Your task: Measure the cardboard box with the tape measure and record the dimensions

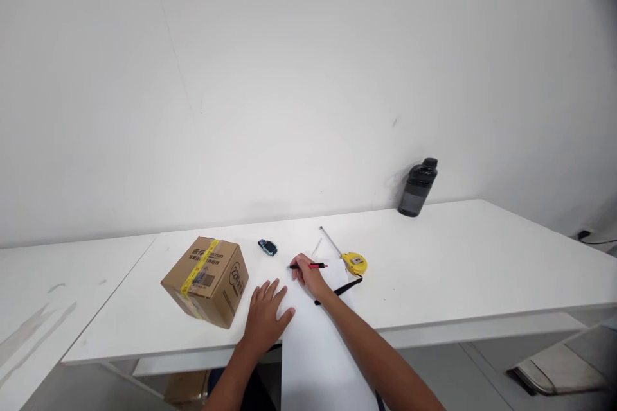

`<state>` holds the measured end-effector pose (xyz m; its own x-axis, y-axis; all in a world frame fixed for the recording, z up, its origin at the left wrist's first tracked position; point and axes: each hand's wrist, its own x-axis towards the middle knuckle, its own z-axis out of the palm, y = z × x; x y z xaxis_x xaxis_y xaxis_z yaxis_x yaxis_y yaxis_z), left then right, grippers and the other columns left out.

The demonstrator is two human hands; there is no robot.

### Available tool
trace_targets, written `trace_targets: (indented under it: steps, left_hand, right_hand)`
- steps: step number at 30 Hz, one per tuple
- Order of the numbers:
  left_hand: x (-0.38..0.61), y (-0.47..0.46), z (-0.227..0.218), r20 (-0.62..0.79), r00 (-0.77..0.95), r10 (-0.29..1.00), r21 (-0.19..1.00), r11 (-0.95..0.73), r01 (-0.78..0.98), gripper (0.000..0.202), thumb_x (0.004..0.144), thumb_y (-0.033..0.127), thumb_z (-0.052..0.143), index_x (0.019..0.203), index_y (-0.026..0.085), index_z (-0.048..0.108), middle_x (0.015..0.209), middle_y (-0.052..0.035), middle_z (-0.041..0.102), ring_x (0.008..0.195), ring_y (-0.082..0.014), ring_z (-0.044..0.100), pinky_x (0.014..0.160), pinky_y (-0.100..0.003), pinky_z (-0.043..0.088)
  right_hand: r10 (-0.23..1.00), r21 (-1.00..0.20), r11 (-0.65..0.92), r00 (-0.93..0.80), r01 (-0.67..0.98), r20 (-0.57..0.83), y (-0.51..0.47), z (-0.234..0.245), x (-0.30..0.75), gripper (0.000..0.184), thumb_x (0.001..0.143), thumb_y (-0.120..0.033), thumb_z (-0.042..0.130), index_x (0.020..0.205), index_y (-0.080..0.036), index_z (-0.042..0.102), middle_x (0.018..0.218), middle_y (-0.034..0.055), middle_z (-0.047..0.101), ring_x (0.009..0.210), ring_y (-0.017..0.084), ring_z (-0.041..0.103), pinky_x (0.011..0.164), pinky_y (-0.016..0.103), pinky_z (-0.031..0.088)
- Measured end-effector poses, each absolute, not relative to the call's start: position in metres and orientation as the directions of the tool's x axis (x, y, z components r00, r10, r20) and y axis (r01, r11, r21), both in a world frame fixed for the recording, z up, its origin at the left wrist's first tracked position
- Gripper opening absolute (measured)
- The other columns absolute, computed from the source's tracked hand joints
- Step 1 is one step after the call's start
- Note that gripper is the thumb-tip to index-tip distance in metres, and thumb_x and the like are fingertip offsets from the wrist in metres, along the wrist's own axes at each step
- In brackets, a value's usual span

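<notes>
- Nearest, a long white sheet (318, 359) runs from the bottom of the view up over the table's near edge and onto the table (434, 282).
- Below the table, a brown carton (187, 387) partly shows at left, and a pale-topped seat (562, 366) stands at right.
- The left hand (266, 318) lies palm down with fingers spread, grasping nothing, its thumb at the sheet's left edge.
- The right hand (308, 275) is clenched around a black and red pen (318, 265) near the sheet's far end; the pen's tip points left, and whether it touches the surface is too small to tell.
- A black strap (344, 288) lies beside the right wrist, reaching toward the yellow tape measure (355, 262).
- Left of the left hand sits a cardboard box (224, 276), closed with yellow tape (198, 268) across its top and printed with dark lettering.
- The tape measure rests just beyond the strap, its narrow blade (331, 241) drawn out toward the wall.
- A small dark watch-like item (268, 247) lies between the box and that blade.
- Farthest back, a dark bottle (417, 189) stands near the white wall (289, 77).
</notes>
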<state>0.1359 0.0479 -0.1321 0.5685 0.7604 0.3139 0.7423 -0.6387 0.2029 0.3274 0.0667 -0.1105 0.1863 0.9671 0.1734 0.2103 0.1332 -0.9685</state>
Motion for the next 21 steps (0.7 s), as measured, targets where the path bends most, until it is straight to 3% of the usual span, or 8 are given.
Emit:
trace_targets:
  steps: [6,12,21]
  left_hand:
    - [0.14,0.044,-0.13,0.274,0.569,0.775,0.243,-0.629,0.739,0.048,0.089,0.045,0.055,0.134,0.029,0.055,0.149,-0.0039,0.046,0.139,-0.0294,0.038,0.115,-0.052,0.028]
    - [0.139,0.046,-0.132,0.249,0.572,0.781,0.246,-0.623,0.743,0.049,0.09,0.046,0.053,0.135,0.028,0.054,0.151,-0.0036,0.044,0.14,-0.0299,0.036,0.115,-0.052,0.027]
    - [0.139,0.046,-0.132,0.248,0.578,0.777,0.258,-0.628,0.734,0.049,0.09,0.046,0.054,0.136,0.029,0.054,0.151,-0.0038,0.044,0.14,-0.0301,0.035,0.115,-0.052,0.027]
  right_hand:
    - [0.94,-0.897,0.123,0.241,0.423,0.243,0.065,-0.123,0.326,0.047,0.091,-0.059,0.035,0.064,-0.024,0.048,0.062,0.0007,0.057,0.068,0.02,0.056,0.067,0.03,0.042]
    - [0.95,-0.887,0.095,0.226,0.451,0.217,0.067,-0.125,0.327,0.041,0.091,-0.051,0.038,0.061,-0.024,0.047,0.052,-0.0028,0.05,0.06,0.018,0.053,0.065,0.03,0.04]
    - [0.954,-0.897,0.092,0.219,0.432,0.203,0.066,-0.128,0.329,0.042,0.092,-0.05,0.038,0.062,-0.023,0.053,0.052,-0.0031,0.053,0.06,0.018,0.057,0.068,0.029,0.043]
